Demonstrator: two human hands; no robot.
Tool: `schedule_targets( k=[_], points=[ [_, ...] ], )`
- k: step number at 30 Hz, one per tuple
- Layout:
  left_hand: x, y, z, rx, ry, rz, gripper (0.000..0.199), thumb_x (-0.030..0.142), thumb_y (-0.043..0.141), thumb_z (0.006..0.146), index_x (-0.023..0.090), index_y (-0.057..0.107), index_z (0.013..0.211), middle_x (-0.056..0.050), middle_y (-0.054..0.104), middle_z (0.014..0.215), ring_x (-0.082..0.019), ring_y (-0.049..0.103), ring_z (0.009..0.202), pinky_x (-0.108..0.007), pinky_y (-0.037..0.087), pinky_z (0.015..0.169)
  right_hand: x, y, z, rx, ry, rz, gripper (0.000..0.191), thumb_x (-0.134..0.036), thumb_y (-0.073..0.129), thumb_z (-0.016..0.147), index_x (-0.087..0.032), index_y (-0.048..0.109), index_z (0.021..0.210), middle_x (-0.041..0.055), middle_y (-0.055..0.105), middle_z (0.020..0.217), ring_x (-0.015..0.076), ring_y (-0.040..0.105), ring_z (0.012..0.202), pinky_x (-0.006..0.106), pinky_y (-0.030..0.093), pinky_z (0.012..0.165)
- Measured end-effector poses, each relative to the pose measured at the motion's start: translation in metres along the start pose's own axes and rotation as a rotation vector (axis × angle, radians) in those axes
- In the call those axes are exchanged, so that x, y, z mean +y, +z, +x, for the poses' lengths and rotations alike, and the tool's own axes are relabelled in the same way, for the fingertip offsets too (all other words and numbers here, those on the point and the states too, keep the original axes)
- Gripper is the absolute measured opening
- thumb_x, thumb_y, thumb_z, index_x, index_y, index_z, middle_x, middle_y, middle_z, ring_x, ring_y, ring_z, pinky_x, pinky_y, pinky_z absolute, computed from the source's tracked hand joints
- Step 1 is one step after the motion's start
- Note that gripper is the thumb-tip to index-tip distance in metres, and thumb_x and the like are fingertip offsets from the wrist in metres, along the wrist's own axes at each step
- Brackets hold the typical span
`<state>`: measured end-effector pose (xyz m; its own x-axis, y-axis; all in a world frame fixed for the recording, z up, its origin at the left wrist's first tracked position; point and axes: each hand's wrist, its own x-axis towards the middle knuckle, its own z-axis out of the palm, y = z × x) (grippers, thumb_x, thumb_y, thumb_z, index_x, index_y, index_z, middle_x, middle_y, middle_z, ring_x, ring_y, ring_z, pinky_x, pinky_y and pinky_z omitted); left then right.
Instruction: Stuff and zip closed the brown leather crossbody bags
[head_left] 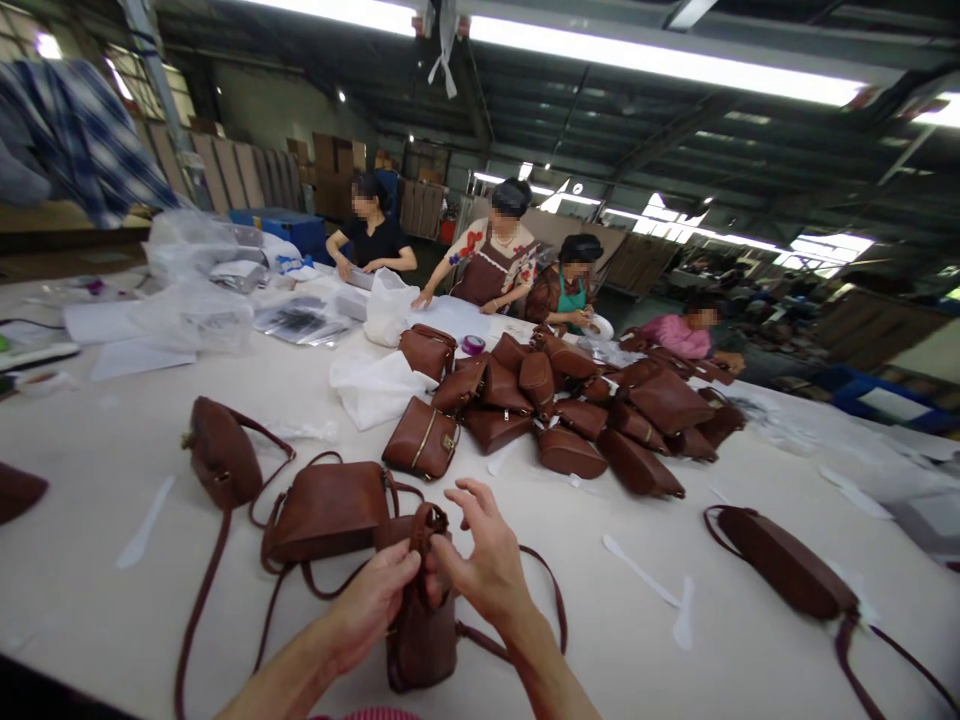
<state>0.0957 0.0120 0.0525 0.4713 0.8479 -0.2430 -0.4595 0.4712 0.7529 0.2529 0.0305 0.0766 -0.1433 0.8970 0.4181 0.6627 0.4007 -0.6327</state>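
Strap (424, 524) pinched in left hand (373, 598), lower centre; right hand (484, 562) at it, grip unclear; best keep bag (422, 645) steady.

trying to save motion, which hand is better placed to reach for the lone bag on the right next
Probably the right hand: it sits nearer the lone bag, its upper fingers raised off the strap. The left hand lies farther off, pinching that strap above the front bag.

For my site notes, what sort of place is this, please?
Probably a bag workshop: a heap of brown bags lies on a large table, with people working along its far side.
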Motion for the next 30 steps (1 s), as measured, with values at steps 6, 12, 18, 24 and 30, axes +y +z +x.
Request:
schedule_targets(
  k=[6,12,18,24,30],
  points=[
    [-0.006,0.01,-0.008,-0.108,-0.121,0.052,0.034,0.047,0.063,0.081,0.014,0.059,0.084,-0.002,0.058,0.063,-0.015,0.056,0.061,-0.029,0.04,0.066,-0.004,-0.015,0.041,-0.366,-0.278,-0.275,0.027,-0.007,0.05,0.083,-0.023,0.069,0.093,0.0042,0.072,0.083,0.0192,0.061,0.079,0.028,0.049,0.069],
    [-0.004,0.007,-0.002,-0.009,-0.097,-0.092,0.033,0.045,0.069,0.079,0.016,0.053,0.08,0.008,0.041,0.056,-0.007,0.04,0.048,-0.026,0.038,0.057,0.014,-0.013,0.043,-0.247,-0.08,0.344,0.043,-0.016,0.05,0.087,-0.025,0.053,0.129,0.0081,0.059,0.128,0.0158,0.061,0.096,0.03,0.05,0.083],
    [0.022,-0.012,0.013,0.189,0.075,-0.279,0.026,0.035,0.07,0.081,0.015,0.054,0.083,0.009,0.037,0.059,-0.004,0.034,0.048,-0.022,0.037,0.053,0.046,0.006,-0.057,-0.544,0.304,0.474,0.07,-0.035,0.074,0.071,-0.025,0.047,0.136,0.0038,0.069,0.096,0.0227,0.063,0.089,0.036,0.05,0.082],
    [0.054,-0.044,0.011,0.164,0.032,-0.262,0.018,0.027,0.067,0.083,0.012,0.057,0.084,0.009,0.037,0.057,-0.001,0.028,0.042,-0.015,0.026,0.041,0.074,-0.051,-0.117,-0.554,0.493,0.604,0.024,-0.047,0.066,0.079,-0.024,0.071,0.084,0.0032,0.068,0.082,0.0219,0.061,0.08,0.032,0.046,0.073],
    [0.053,-0.035,0.006,0.012,-0.152,-0.061,0.021,0.032,0.065,0.084,0.014,0.056,0.08,0.004,0.05,0.06,0.0,0.028,0.039,-0.013,0.024,0.039,0.053,-0.072,-0.092,-0.882,0.705,1.036,0.06,-0.067,0.049,0.084,-0.017,0.066,0.11,0.012,0.072,0.093,0.0213,0.067,0.078,0.03,0.048,0.067]
  ],
)
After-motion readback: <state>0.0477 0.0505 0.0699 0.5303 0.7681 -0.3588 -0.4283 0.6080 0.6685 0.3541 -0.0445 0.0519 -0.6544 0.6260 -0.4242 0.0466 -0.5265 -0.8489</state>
